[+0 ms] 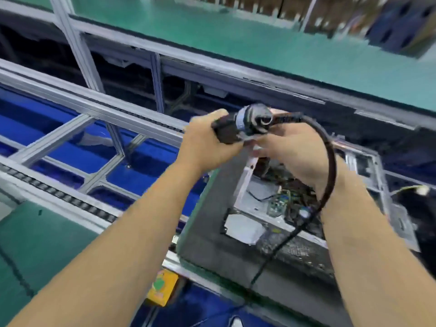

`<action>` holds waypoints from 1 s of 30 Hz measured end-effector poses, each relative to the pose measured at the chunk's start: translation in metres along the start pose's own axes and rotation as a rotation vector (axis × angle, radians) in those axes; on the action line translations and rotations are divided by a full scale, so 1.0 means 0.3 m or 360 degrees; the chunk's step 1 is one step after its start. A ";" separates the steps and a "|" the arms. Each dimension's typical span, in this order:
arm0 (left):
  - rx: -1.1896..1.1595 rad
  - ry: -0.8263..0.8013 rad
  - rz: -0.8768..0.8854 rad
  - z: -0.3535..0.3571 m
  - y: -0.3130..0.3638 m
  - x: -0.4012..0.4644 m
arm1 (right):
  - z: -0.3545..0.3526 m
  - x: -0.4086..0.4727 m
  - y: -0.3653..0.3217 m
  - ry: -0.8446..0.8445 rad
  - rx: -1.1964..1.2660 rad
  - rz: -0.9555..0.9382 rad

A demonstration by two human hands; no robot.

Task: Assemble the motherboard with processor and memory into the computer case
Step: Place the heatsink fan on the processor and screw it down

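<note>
My left hand (pixel 207 142) grips the dark handle of an electric screwdriver (pixel 250 123), held up in the air above the case. My right hand (pixel 290 152) is at the tool's front end, fingers curled close under it. The frame is blurred and I cannot tell what these fingers hold. The tool's black cable (pixel 328 166) loops over my right wrist and drops down. Below the hands the open computer case (pixel 368 175) lies on a dark pad (pixel 207 223), with the motherboard (pixel 283 199) and loose wires inside.
An aluminium conveyor frame (pixel 99 109) with blue floor beneath runs across the left. A green-topped bench (pixel 259 48) stands behind. A yellow box (pixel 162 289) sits at the near rail. Green matting (pixel 35 244) covers the lower left.
</note>
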State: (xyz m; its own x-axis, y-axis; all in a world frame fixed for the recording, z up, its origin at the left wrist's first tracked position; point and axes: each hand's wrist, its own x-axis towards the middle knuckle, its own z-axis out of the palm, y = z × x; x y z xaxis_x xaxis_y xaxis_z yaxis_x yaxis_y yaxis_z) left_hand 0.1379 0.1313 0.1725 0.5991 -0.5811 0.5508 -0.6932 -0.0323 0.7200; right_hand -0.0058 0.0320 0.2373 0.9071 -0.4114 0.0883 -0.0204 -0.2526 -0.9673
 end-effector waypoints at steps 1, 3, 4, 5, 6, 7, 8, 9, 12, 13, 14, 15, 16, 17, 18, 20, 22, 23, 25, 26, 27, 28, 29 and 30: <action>-0.0043 -0.0061 0.0016 0.047 0.068 0.061 | -0.053 -0.001 0.010 0.0059 0.0031 -0.0104; -0.0030 -0.0137 0.0094 0.158 0.191 0.160 | -0.146 -0.007 0.025 0.0164 0.0159 -0.0229; -0.0002 -0.0160 0.0113 0.218 0.247 0.192 | -0.189 -0.009 0.031 0.0258 0.0187 -0.0279; 0.0013 -0.0185 0.0113 0.280 0.298 0.214 | -0.230 -0.009 0.035 0.0392 0.0205 -0.0312; 0.0004 -0.0225 0.0116 0.338 0.343 0.226 | -0.268 -0.007 0.040 0.0556 0.0223 -0.0334; -0.0050 -0.0278 0.0123 0.395 0.381 0.232 | -0.302 -0.006 0.045 0.0745 0.0243 -0.0353; -0.0154 -0.0342 0.0118 0.444 0.416 0.233 | -0.335 -0.006 0.055 0.0918 0.0247 -0.0373; -0.0288 -0.0426 0.0109 0.487 0.441 0.236 | -0.368 -0.008 0.068 0.1057 0.0227 -0.0387; -0.0583 -0.0816 0.0150 0.568 0.473 0.238 | -0.458 -0.027 0.119 0.1239 0.0129 -0.0380; -0.0660 -0.0958 0.0133 0.584 0.462 0.238 | -0.489 -0.036 0.142 0.1281 0.0141 -0.0352; -0.0713 -0.1065 0.0094 0.594 0.445 0.235 | -0.520 -0.047 0.169 0.1313 0.0176 -0.0328; -0.0730 -0.1085 0.0056 0.605 0.419 0.232 | -0.547 -0.060 0.193 0.1325 0.0225 -0.0303; -0.0715 -0.1015 0.0017 0.622 0.388 0.229 | -0.577 -0.075 0.216 0.1326 0.0284 -0.0302; -0.0641 -0.0862 -0.0043 0.631 0.344 0.216 | -0.592 -0.089 0.232 0.1302 0.0333 -0.0304; -0.0529 -0.0743 -0.0103 0.645 0.296 0.200 | -0.606 -0.103 0.249 0.1306 0.0336 -0.0309; -0.0201 -0.0765 -0.0202 0.678 0.189 0.150 | -0.621 -0.126 0.276 0.1354 0.0262 -0.0293; 0.0127 -0.1062 -0.0380 0.710 0.084 0.065 | -0.614 -0.139 0.291 0.1429 0.0309 -0.0310; 0.0267 -0.1219 -0.0492 0.723 0.041 0.014 | -0.607 -0.142 0.293 0.1458 0.0375 -0.0325; 0.0485 -0.1492 -0.0748 0.740 -0.018 -0.070 | -0.591 -0.140 0.287 0.1478 0.0484 -0.0351; 0.0567 -0.1644 -0.0874 0.747 -0.040 -0.103 | -0.582 -0.137 0.285 0.1467 0.0501 -0.0350; 0.0665 -0.1836 -0.0954 0.751 -0.051 -0.127 | -0.570 -0.131 0.285 0.1447 0.0488 -0.0342; 0.0723 -0.1980 -0.0985 0.758 -0.058 -0.145 | -0.558 -0.125 0.287 0.1422 0.0460 -0.0334; 0.0772 -0.2092 -0.0995 0.760 -0.055 -0.153 | -0.546 -0.118 0.292 0.1393 0.0429 -0.0326; 0.0771 -0.2143 -0.0995 0.766 -0.062 -0.159 | -0.533 -0.111 0.299 0.1365 0.0409 -0.0310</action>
State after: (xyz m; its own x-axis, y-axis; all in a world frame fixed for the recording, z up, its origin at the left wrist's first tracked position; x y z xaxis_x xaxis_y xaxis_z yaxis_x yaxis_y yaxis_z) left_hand 0.0303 -0.0271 0.0358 0.2280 -0.6402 -0.7336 -0.6973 -0.6332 0.3359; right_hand -0.1052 -0.1169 0.1857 0.2596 -0.9172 0.3023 0.2874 -0.2255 -0.9309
